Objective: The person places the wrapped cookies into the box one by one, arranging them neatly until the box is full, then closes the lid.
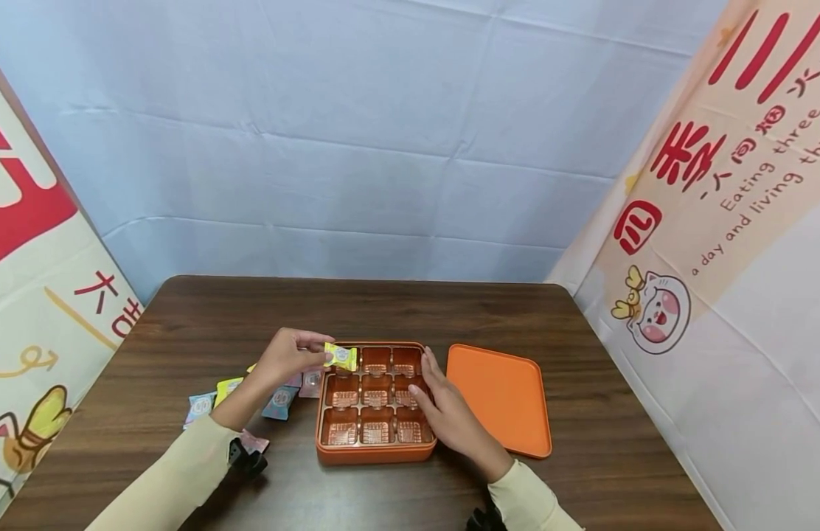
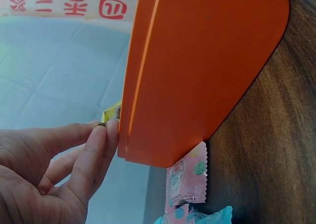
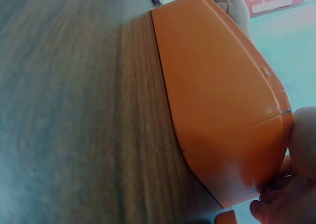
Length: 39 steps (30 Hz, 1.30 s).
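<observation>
The left hand (image 1: 287,360), grip pinched on a yellow candy (image 1: 341,357) over the far-left corner of the orange box (image 1: 375,455), appears mid-placement, lowering and release called for next; right hand (image 1: 445,411), grip apart, touches the box's right side

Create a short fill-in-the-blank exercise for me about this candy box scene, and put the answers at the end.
1. The square orange plastic box is divided into ____ compartments.
2. The bare left hand pinches a small pillow-shaped candy whose wrapper is mainly ____.
3. In the head view, the flat orange rounded-square lid lies on the box's ____-hand side.
4. There, the loose pink, blue and yellow wrapped candies lie on its ____-hand side.

Missing words: nine; yellow; right; left.
</observation>
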Available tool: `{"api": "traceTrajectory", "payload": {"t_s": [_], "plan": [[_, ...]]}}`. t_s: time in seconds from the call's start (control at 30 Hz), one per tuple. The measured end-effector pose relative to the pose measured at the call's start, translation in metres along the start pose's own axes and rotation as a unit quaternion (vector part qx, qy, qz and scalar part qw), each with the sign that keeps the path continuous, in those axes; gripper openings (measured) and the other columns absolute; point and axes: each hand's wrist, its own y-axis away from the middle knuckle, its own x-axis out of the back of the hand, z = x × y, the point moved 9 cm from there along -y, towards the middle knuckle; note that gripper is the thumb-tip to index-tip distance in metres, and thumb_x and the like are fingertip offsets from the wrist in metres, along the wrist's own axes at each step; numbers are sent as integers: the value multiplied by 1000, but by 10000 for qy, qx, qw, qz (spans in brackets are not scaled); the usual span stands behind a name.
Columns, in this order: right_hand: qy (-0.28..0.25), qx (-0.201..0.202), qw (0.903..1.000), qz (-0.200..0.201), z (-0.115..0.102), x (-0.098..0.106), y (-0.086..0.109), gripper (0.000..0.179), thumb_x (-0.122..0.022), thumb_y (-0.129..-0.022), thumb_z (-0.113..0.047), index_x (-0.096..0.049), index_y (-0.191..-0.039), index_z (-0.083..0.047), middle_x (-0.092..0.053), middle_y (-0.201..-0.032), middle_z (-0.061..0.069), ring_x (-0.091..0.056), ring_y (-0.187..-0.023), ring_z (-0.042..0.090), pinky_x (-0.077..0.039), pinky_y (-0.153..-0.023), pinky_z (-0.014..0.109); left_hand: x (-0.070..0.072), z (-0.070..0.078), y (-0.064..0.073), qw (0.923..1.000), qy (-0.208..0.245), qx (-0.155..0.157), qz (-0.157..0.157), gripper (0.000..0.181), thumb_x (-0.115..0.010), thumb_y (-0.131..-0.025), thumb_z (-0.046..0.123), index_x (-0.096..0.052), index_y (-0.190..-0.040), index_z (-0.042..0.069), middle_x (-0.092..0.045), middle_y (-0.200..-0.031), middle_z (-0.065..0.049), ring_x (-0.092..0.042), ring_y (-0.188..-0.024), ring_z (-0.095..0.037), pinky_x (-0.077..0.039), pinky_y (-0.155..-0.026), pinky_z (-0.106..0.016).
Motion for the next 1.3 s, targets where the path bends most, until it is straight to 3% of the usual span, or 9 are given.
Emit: {"api": "traceTrajectory", "payload": {"t_s": [0.47, 0.93, 1.1, 1.3], "plan": [[21, -50, 10000, -44, 0, 0, 1, 72, -42, -109, -47, -15, -161, -5, 1, -168, -2, -17, -152, 24, -25, -121, 50, -5, 6, -2, 9996, -280, -71, -19, 32, -75, -92, 7, -71, -123, -2, -75, -93, -13, -74, -81, -26, -61, -80, -48], [-41, -26, 10000, -17, 0, 1, 1, 71, -44, -109, -43, -15, -161, -4, 0, -168, -1, -17, -152, 23, -25, -121, 50, -6, 5, 0, 9993, 312, -112, -164, 32, -69, -95, -1, -66, -125, -11, -72, -103, -24, -74, -88, -34, -61, -82, -47], [-74, 9, 10000, -10, -1, 0, 1, 68, -47, -109, -38, -16, -161, -4, -1, -168, -1, -18, -152, 24, -26, -121, 51, 1, 6, 2, 9982, 548, -234, -105, 31, -69, -96, 2, -66, -123, -11, -70, -107, -29, -74, -90, -36, -59, -83, -54], [-69, 5, 10000, -14, -1, 1, 1, 72, -43, -109, -46, -16, -161, -6, 0, -168, -2, -18, -152, 23, -26, -120, 50, 8, 7, 6, 9973, 571, -457, -87, 31, -70, -96, 6, -67, -122, -10, -71, -108, -29, -72, -94, -42, -58, -82, -56]]}}
